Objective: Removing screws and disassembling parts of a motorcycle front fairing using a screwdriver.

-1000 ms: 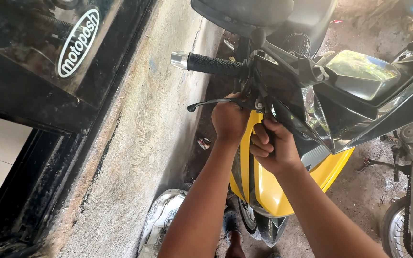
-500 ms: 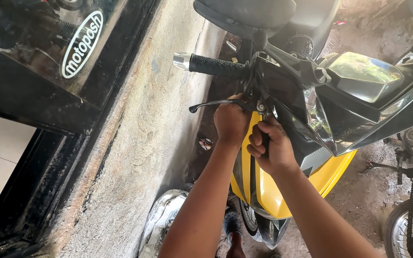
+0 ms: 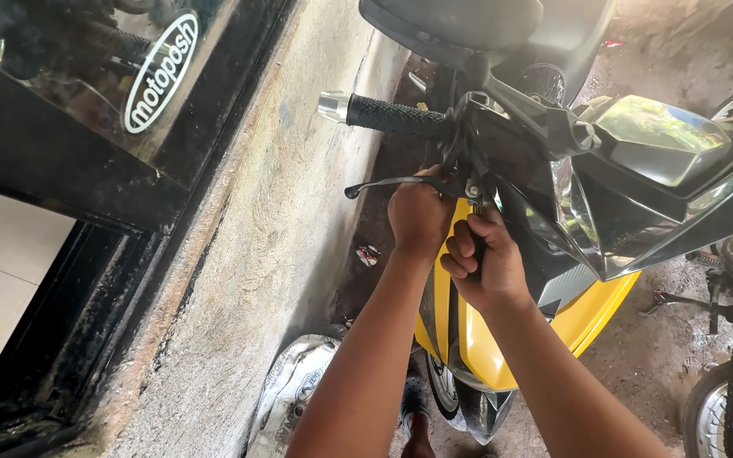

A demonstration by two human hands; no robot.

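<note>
Since the earlier frames both hands have held under the handlebar; only the view has drifted slightly, and the right fist sits a touch lower. Left hand (image 3: 417, 216), centre frame, is closed up against the lever pivot (image 3: 471, 188), just under the black lever (image 3: 388, 183); what its fingers pinch is hidden. Right hand (image 3: 478, 265) is a tight fist around a dark slim tool handle (image 3: 477, 242), pointing up at the pivot. Looks like work on a fastener at the lever mount, mid-turn. Next move likely calls for steady torque while the left hand braces the fitting.

Ribbed rubber grip (image 3: 396, 116) with a shiny metal end cap (image 3: 331, 106), upper centre. Glossy yellow fairing (image 3: 481, 339) below, smooth black cowl (image 3: 638, 212) at right. Rough concrete wall (image 3: 256, 254) at left.
</note>
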